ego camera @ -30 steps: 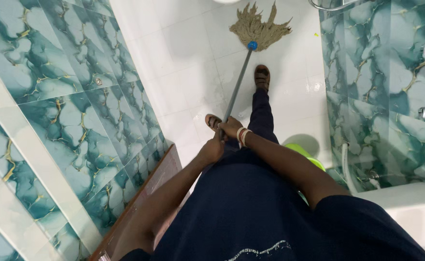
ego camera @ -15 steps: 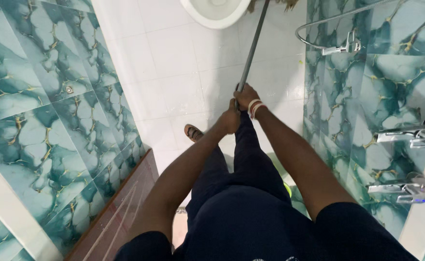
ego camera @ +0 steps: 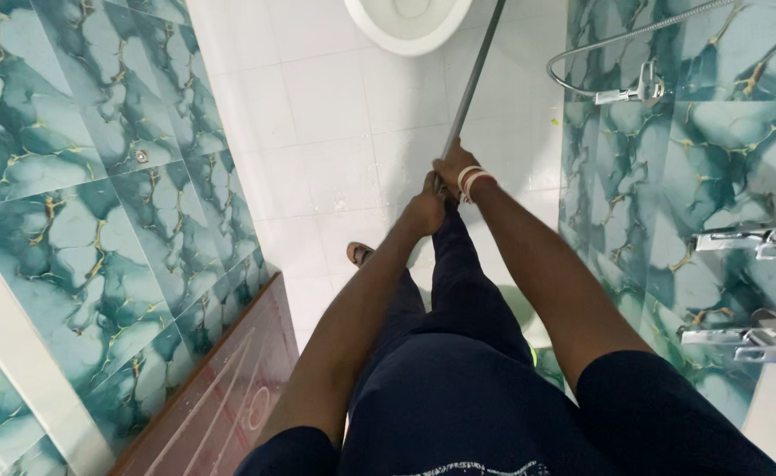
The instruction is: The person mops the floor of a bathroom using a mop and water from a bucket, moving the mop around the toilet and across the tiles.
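Both my hands grip a grey metal mop handle [ego camera: 473,79] that runs up and out of the top of the view; the mop head is hidden beyond the frame. My right hand [ego camera: 455,166], with red and white bangles on the wrist, holds the handle higher up. My left hand [ego camera: 425,211] holds it just below, touching the right hand. The handle passes right of a white toilet bowl [ego camera: 408,24] at the top edge. I wear dark blue clothes and a brown sandal [ego camera: 359,254] stands on the white tiled floor [ego camera: 335,150].
Teal marbled tile walls [ego camera: 97,229] close in on both sides. A hand sprayer with hose [ego camera: 628,88] and chrome taps [ego camera: 741,335] stick out from the right wall. A brown door [ego camera: 220,405] stands at lower left. Something green [ego camera: 533,353] lies behind my right leg.
My arms have pushed the mop forward; its head left the top of the view and the toilet bowl came in. My hands sit a little higher than half a second ago.
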